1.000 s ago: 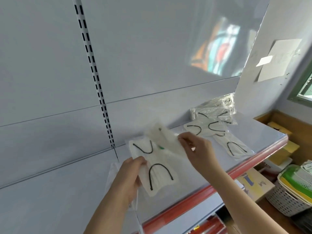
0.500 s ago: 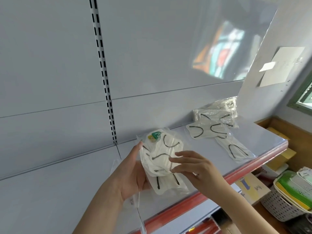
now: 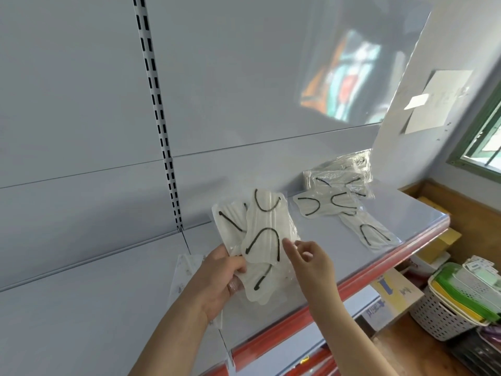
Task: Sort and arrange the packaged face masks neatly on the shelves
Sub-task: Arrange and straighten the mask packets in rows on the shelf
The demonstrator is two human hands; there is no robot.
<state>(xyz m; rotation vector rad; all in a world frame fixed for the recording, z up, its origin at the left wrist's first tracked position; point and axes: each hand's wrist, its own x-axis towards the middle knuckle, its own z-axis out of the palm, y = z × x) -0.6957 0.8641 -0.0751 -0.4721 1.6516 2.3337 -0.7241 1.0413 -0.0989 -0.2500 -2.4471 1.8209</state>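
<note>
My left hand (image 3: 219, 278) grips a fanned stack of packaged white face masks (image 3: 260, 234) with black ear loops, held above the grey shelf (image 3: 401, 213). My right hand (image 3: 311, 264) hovers just right of the stack, fingers apart, its fingertips at the packets' right edge and holding nothing. Farther right on the shelf lies a loose pile of mask packets (image 3: 336, 196), with one packet (image 3: 368, 234) near the red front edge. Another flat packet (image 3: 187, 270) lies on the shelf behind my left wrist.
The shelf has a red front strip (image 3: 352, 280) and a slotted upright (image 3: 160, 115) in the grey back panel. Below right stand a white basket (image 3: 444, 316) with green and yellow lids and cardboard boxes (image 3: 393, 291). A window frame (image 3: 477, 147) is at the right.
The masks in my left hand have been turned and fanned out, the labelled packet now showing its plain side. My right hand has let go of the stack and drawn slightly right.
</note>
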